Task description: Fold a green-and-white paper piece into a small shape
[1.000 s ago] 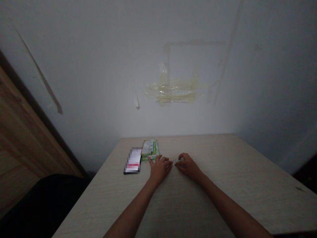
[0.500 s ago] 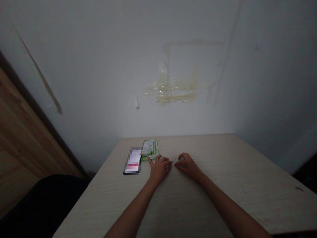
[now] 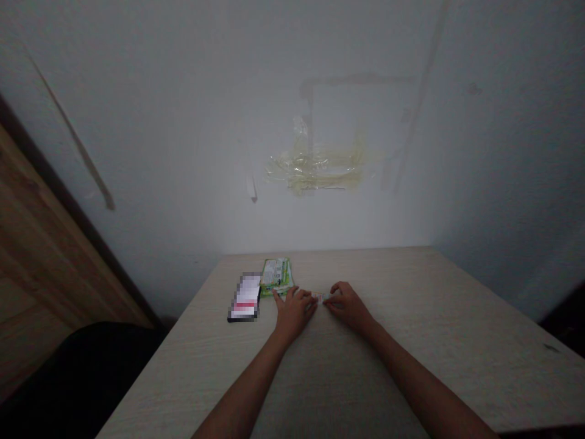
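Observation:
A small, flat, pale piece with reddish print (image 3: 319, 297) lies between my two hands at the middle of the table; it is too small to tell what kind it is. My left hand (image 3: 296, 310) rests at its left end, thumb and fingertips closed on it and partly covering it. At the other end my right hand (image 3: 348, 306) pinches the piece between thumb and fingers, the index finger bent. Just beyond my left hand's fingers are green-and-white printed packets (image 3: 276, 272), overlapping in a stack.
Left of the packets lies a phone (image 3: 245, 299) with its screen blurred out. The light wooden table (image 3: 434, 317) meets a wall (image 3: 183, 152) marked by old yellowed tape (image 3: 320, 167). A dark rounded shape (image 3: 100, 360) stands at the table's left, near wooden boards (image 3: 41, 231).
Slightly more of the small printed piece shows beside my right fingertips. Both hands stay almost where they were; the packets and phone have not moved.

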{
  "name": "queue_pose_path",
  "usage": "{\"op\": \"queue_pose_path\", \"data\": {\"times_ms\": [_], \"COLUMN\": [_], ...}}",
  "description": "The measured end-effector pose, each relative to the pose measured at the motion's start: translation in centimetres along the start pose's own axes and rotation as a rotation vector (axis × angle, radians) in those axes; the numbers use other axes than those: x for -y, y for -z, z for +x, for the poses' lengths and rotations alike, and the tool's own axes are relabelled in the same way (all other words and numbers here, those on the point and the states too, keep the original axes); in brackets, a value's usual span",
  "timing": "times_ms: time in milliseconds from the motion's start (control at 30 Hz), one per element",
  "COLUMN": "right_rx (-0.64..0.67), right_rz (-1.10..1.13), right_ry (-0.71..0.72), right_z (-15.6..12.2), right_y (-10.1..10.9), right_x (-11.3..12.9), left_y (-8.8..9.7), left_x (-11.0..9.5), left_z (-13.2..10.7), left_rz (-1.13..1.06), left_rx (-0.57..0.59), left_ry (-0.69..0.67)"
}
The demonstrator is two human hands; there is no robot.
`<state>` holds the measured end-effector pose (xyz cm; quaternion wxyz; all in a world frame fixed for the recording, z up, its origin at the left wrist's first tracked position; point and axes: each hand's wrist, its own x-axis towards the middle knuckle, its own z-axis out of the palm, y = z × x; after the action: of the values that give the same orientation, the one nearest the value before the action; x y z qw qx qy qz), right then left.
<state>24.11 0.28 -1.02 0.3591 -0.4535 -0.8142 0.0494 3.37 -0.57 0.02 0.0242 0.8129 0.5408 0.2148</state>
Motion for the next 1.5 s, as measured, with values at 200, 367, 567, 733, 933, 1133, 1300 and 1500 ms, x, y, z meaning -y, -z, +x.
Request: {"op": "queue_pose_path", "data": {"times_ms": [200,367,567,733,933,1133,1300,1500], "right_rx": [-0.025,-0.030,-0.048,-0.047,-0.041,-0.020,0.031,-0.018], "right_rz": [-0.053,-0.078,-0.094,-0.085,-0.023,0.014,-0.025,-0.009], "right_ry": [-0.037,-0.079,-0.118,-0.110,-0.084,-0.027,-0.024,-0.015], "right_z": [0.0,0.1,0.1,0.1,-0.1,-0.1,-0.1,-0.2], "right_y": [-0.1,-0.2,-0.2,-0.2,-0.4,-0.5,-0.4,-0.8], "right_x": [-0.1,-0.4,-0.7,-0.9,-1.6,-1.8,-1.3,-1.8], "left_y": [0.0,-0.1,-0.2,0.0,0.3,-0.3,-0.5,-0.2], "left_x": [0.1,0.1,0.1,-0.1,-0.1,0.4,0.5,0.5], "left_z": [0.0,0.0,0.1,0.1,0.0,0.0,0.1,0.1], "left_rz": [0.012,0.014,0.005,0.004,0.027,-0.033,-0.052,-0.054], "left_rx": [0.004,-0.009,-0.026,0.008,-0.001,0.010,0.020,-0.013], "left_ry": [0.000,-0.007,0.001,0.025,0.024,-0.002,-0.015,0.012]}}
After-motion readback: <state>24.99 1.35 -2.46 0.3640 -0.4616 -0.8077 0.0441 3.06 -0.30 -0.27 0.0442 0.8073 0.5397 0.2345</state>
